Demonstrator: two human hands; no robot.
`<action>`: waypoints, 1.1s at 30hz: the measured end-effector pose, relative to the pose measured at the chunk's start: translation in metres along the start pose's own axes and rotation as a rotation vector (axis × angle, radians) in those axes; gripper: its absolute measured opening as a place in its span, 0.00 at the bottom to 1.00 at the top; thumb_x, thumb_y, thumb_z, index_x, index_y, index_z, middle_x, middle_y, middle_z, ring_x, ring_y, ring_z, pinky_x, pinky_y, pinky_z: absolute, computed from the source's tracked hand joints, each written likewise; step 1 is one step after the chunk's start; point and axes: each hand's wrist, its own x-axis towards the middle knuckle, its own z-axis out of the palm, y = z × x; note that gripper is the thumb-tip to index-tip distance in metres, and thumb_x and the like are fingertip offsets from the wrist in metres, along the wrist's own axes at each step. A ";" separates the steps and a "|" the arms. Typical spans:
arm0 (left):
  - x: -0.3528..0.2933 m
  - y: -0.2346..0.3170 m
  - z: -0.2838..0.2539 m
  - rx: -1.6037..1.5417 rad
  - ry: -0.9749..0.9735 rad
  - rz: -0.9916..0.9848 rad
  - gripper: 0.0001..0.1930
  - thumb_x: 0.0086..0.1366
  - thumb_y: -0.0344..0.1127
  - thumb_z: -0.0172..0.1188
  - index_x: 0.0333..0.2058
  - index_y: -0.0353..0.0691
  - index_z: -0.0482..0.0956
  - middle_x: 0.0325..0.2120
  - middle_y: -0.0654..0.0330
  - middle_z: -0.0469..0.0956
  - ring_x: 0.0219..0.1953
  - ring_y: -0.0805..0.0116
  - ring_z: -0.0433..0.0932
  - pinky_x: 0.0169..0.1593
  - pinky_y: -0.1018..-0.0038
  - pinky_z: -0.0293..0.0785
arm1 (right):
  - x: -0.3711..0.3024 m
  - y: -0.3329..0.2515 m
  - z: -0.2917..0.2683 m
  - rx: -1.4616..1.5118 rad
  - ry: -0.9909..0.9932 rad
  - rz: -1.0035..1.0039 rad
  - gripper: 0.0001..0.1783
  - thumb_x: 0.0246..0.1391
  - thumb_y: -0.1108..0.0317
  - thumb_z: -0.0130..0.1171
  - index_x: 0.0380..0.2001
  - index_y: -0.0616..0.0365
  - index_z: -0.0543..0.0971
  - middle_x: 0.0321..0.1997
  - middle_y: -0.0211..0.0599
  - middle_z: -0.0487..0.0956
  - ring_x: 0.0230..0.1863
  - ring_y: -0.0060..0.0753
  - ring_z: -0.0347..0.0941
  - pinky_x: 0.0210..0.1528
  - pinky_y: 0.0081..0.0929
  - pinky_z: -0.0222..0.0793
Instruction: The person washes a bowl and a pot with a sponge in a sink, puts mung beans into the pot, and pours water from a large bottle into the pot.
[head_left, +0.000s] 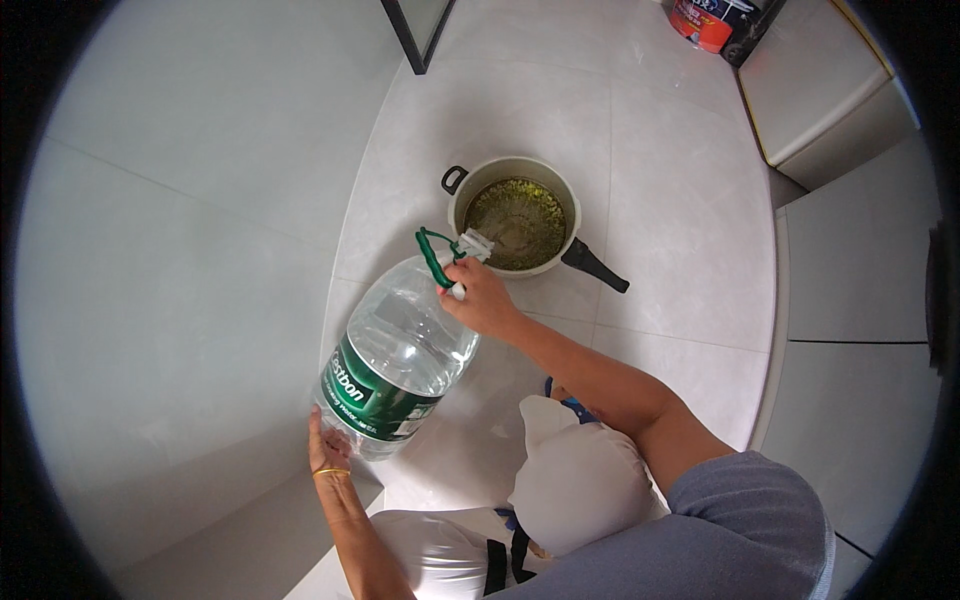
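A large clear plastic water jug (400,330) with a green label lies tilted, its neck over the near rim of a pressure cooker pot (574,205). Dark liquid with many small yellow-green bits (515,215) fills the pot's bottom. Under the jug's base, my left hand (330,445) is closed around the lower end and supports it. Up at the neck, my right hand (480,298) grips beside the green carry handle (432,258), and a small white piece shows at its fingers. A white spout fitting (474,244) sits on the jug's mouth.
The pot stands on pale floor tiles (690,220), its long black handle (597,268) pointing right and nearer to me. A grey wall (200,250) runs along the left, cabinets (850,270) along the right. A black-edged panel (418,40) and a red-and-black container (705,22) stand beyond.
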 end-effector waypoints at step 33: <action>0.046 -0.011 -0.021 0.044 0.006 -0.219 0.33 0.45 0.63 0.66 0.08 0.56 0.50 0.04 0.72 0.51 0.07 0.72 0.50 0.16 0.73 0.44 | -0.001 -0.014 0.001 0.006 -0.042 0.100 0.10 0.44 0.65 0.60 0.32 0.54 0.78 0.42 0.42 0.72 0.44 0.47 0.72 0.47 0.39 0.69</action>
